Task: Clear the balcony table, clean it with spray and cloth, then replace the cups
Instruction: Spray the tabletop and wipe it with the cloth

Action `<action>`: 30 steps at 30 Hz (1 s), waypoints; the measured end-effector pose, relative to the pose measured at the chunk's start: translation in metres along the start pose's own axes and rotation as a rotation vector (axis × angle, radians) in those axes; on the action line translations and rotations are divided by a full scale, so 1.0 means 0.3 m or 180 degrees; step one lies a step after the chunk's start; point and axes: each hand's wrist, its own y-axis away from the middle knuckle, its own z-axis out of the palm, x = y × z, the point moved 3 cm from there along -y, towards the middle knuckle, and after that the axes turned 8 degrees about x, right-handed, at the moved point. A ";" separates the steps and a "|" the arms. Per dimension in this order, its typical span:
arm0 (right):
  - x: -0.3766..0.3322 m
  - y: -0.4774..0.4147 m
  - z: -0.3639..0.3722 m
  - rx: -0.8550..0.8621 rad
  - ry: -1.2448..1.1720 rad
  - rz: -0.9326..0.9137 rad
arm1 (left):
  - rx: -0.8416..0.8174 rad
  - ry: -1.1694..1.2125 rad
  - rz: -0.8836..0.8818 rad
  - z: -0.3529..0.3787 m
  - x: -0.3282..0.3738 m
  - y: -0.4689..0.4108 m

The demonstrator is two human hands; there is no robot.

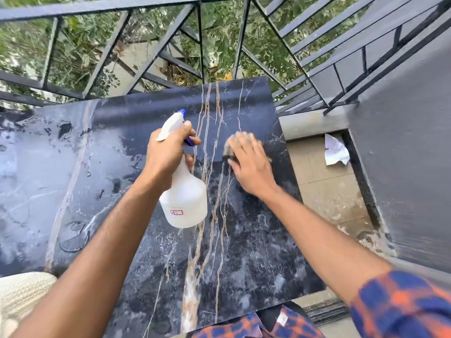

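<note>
Counter [97, 167] comes first: a dark marble slab veined in gold fills most of the view, wet and streaked over its left part. A black railing [200, 45] runs beyond its far edge. A grey wall [402, 142] stands to the right, with a strip of tiled floor [324, 191] between wall and counter. No cups are in view.

The spray bottle [185, 201] hangs tilted above the counter's middle. Its long axis runs from the body near the person up to the blue nozzle, which points toward the far edge. The left grip [168, 154] is wrapped round the bottle's neck, one finger on the blue trigger. Just to its right, the right grip [251, 164] has its fingers spread and fairly straight, pressing down on the cloth [229, 150]. The cloth is a small brownish pad, blurred, showing only at the hand's left side.

Cloth and hand sit on the far right part, close to the right edge. Open room for wiping therefore lies mainly leftward and toward the person, and a stroke to the right would likely run off the slab. A crumpled paper [335, 151] lies on the floor.
</note>
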 end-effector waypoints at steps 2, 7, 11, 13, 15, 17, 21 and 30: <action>0.090 0.110 -0.030 -0.0054 0.0089 -0.0249 | 0.0052 -0.0028 0.0016 0.001 -0.005 0.014; 0.290 -0.090 -0.115 0.0180 0.0167 0.0824 | 0.0092 0.0021 0.0045 0.009 -0.008 0.082; 0.091 -0.161 -0.080 0.0160 -0.0025 0.0651 | 0.0146 0.0022 0.0107 0.018 -0.015 0.139; -0.022 -0.044 -0.028 -0.0051 -0.0135 0.0183 | 0.0187 0.0058 0.0115 0.016 -0.019 0.161; -0.038 0.129 -0.005 -0.0165 -0.0103 -0.0383 | 0.0208 0.0105 0.0134 0.016 -0.025 0.184; 0.064 0.219 -0.034 -0.0054 -0.0135 -0.0517 | 0.0243 0.0116 0.0164 0.008 -0.033 0.204; 0.321 0.116 -0.113 0.0118 0.0040 0.0373 | 0.0389 0.0158 0.0192 -0.035 -0.056 0.249; -0.150 0.091 0.003 -0.0195 -0.0138 -0.0398 | 0.0732 0.0244 0.0025 -0.179 -0.114 0.325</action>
